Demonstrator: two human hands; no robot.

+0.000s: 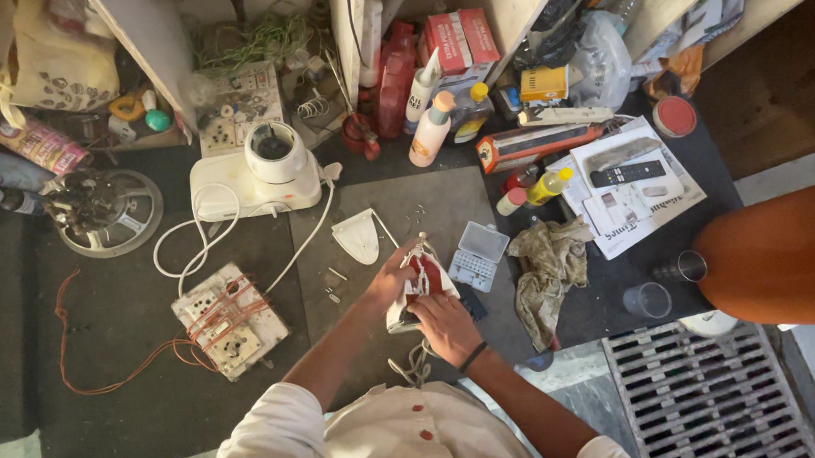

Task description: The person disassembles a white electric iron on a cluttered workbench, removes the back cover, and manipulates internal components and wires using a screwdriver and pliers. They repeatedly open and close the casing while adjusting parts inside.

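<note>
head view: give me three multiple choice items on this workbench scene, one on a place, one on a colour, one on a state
1. Where does the small clear compartment box lie?
A. just beside the opened appliance, toward the crumpled rag
B. on the metal floor grate
C. on top of the white mixer base

2. What colour is the wire wound around the white switchboard?
A. green
B. reddish orange
C. blue

3. What state is the red and white appliance in?
A. sealed in a carton
B. hanging on the wall
C. opened up, held by both hands

Answers:
1 A, the box sits between the appliance and the crumpled rag.
2 B, reddish-orange loops cross the board and trail over the mat.
3 C, the left hand and right hand have a grip on it, and a white cover piece lies apart.
</note>
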